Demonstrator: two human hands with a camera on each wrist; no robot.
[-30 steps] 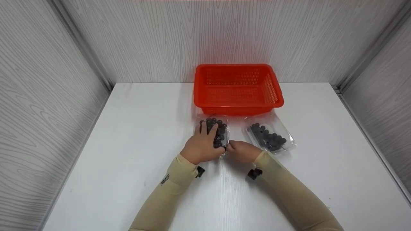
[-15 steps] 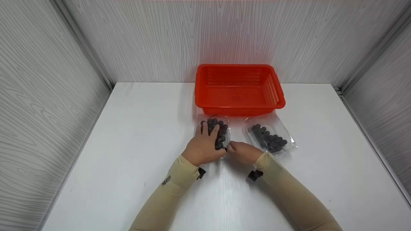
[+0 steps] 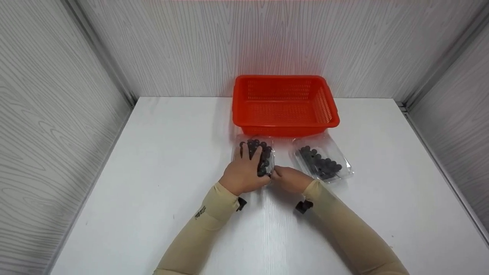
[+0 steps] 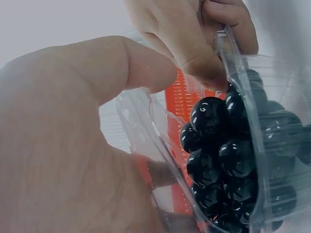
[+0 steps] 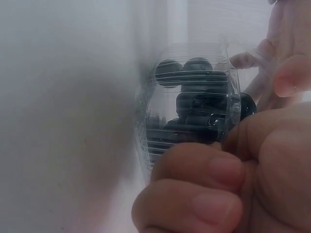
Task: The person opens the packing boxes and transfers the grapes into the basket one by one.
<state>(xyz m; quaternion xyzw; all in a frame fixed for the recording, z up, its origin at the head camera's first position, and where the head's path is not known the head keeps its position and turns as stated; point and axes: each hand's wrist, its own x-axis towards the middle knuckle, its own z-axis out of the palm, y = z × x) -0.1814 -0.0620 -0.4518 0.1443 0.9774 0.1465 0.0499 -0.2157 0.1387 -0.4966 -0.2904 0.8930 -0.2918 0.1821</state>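
Fingers (image 5: 199, 167) curled, the right hand (image 3: 291, 180) pinches the clear box (image 4: 255, 133) lying lengthwise ahead-left, under the spread left hand (image 3: 243, 173).

Pale wood-grain walls (image 3: 42, 114) are enclosing three sides, grey strips (image 3: 98, 49) are lining corners. White tabletop (image 3: 172, 152) is catching streaky glare; back wall (image 3: 183, 46) is showing reddish tint.

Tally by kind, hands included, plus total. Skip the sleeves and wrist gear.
Basket: 1
Grape boxes: 2
Hands: 2
Total: 5
Grapes left out: some are hidden, so no exact count.
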